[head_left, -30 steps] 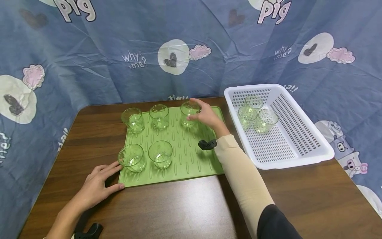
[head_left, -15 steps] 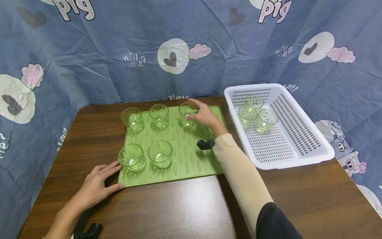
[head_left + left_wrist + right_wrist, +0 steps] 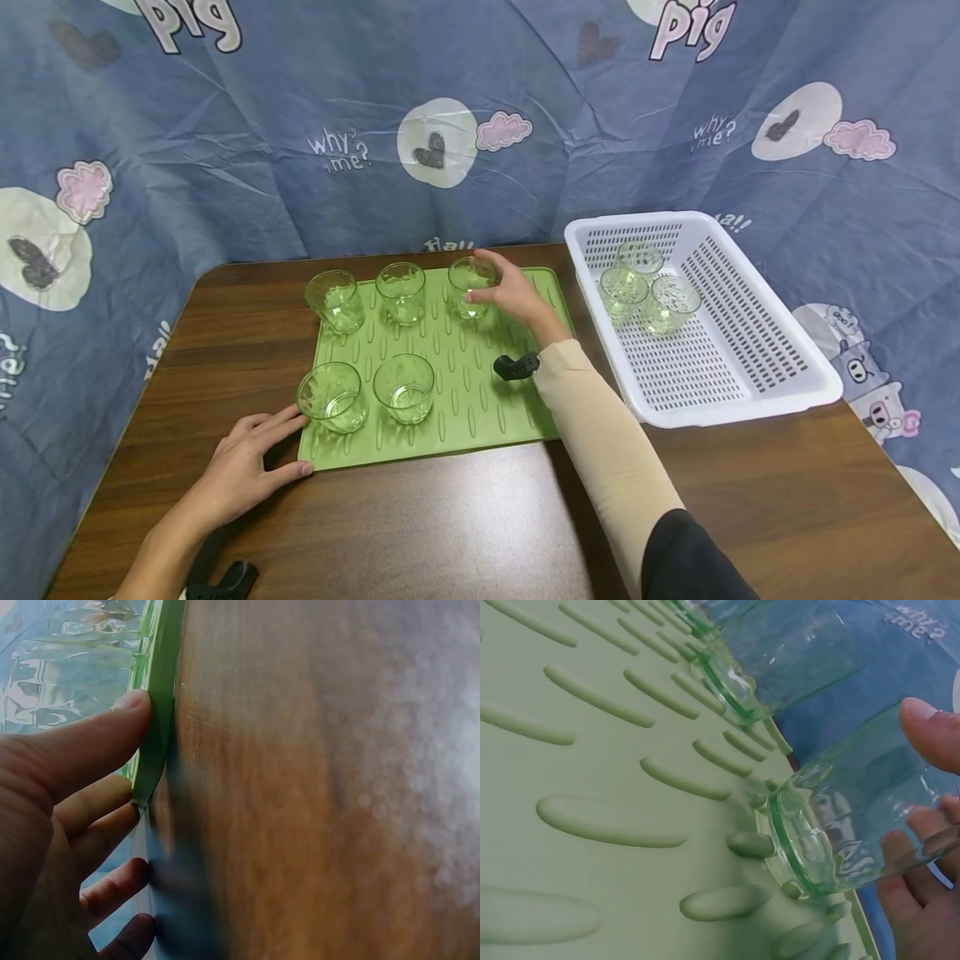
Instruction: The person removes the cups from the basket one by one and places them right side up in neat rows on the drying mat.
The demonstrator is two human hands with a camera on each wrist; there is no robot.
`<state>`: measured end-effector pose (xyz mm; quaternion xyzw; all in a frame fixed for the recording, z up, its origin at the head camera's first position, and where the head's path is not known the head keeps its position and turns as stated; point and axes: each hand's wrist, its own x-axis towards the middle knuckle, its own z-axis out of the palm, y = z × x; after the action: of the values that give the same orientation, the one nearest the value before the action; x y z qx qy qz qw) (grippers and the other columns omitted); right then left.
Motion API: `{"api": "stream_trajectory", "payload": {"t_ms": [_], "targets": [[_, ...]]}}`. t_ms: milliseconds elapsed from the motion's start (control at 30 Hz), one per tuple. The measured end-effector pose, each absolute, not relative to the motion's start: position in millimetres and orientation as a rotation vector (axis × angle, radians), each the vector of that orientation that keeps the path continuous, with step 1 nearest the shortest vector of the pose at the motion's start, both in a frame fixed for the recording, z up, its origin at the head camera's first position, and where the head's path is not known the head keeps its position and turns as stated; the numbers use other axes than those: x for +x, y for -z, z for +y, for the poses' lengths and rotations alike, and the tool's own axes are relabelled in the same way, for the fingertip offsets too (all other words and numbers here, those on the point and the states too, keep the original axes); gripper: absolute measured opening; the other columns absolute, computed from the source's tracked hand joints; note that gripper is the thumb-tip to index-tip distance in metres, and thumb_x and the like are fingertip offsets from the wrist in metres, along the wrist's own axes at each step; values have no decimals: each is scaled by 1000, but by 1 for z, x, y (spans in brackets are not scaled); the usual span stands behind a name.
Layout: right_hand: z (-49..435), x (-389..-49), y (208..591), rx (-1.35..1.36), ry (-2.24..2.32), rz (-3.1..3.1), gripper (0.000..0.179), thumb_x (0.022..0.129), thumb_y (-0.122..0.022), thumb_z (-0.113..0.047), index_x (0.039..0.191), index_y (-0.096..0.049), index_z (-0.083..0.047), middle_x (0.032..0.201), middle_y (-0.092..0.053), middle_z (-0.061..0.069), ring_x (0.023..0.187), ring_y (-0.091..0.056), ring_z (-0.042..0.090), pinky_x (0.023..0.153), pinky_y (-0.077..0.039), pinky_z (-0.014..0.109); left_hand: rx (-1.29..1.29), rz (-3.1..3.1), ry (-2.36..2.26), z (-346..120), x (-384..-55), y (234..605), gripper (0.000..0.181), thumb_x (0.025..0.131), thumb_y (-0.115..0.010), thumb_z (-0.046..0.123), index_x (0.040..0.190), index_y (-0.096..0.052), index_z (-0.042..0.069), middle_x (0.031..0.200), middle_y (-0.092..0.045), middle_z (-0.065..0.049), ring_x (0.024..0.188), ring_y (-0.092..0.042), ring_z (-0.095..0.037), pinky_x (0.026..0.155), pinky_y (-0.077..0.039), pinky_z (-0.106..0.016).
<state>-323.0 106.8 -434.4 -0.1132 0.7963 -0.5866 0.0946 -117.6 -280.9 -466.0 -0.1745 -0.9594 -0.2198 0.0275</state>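
Several clear green-tinted glasses stand upright on a green ridged drying mat [image 3: 457, 417]. My right hand [image 3: 517, 292] holds a glass [image 3: 467, 287] around its side at the mat's back edge, right of another glass [image 3: 401, 296]. In the right wrist view, that held glass [image 3: 855, 817] has its base on or just above the ridges; I cannot tell which. My left hand [image 3: 243, 467] rests at the mat's front left corner with fingers spread. Its thumb [image 3: 112, 727] touches the mat's edge in the left wrist view, and its fingers are beside the front left glass [image 3: 333, 400].
A white perforated basket [image 3: 750, 333] stands to the right of the mat, with three more glasses [image 3: 667, 304] at its left side. The brown wooden table [image 3: 450, 525] runs back to a blue printed cloth [image 3: 300, 100].
My right hand has shifted slightly left with the glass, mostly in the first half second. The left hand has stayed in place at the mat's corner.
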Motion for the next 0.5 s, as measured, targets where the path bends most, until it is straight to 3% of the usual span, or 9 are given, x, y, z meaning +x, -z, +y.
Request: {"api": "stream_trajectory", "payload": {"t_ms": [267, 500], "targets": [[107, -324, 437, -329, 1823, 2276, 84, 84, -76, -3, 155, -32, -10, 157, -44, 5, 146, -37, 27, 116, -38, 47, -542, -2959, 672, -281, -118, 467, 65, 73, -86, 30, 129, -64, 5, 140, -57, -22, 118, -48, -39, 83, -36, -65], [106, -324, 439, -343, 1876, 2217, 85, 84, -74, 2, 156, -29, -10, 158, -41, 7, 148, -35, 29, 118, -36, 47, -537, -2969, 671, -280, -117, 465, 65, 73, -86, 30, 129, -64, 5, 141, -57, -22, 118, -48, -40, 84, -36, -66]]}}
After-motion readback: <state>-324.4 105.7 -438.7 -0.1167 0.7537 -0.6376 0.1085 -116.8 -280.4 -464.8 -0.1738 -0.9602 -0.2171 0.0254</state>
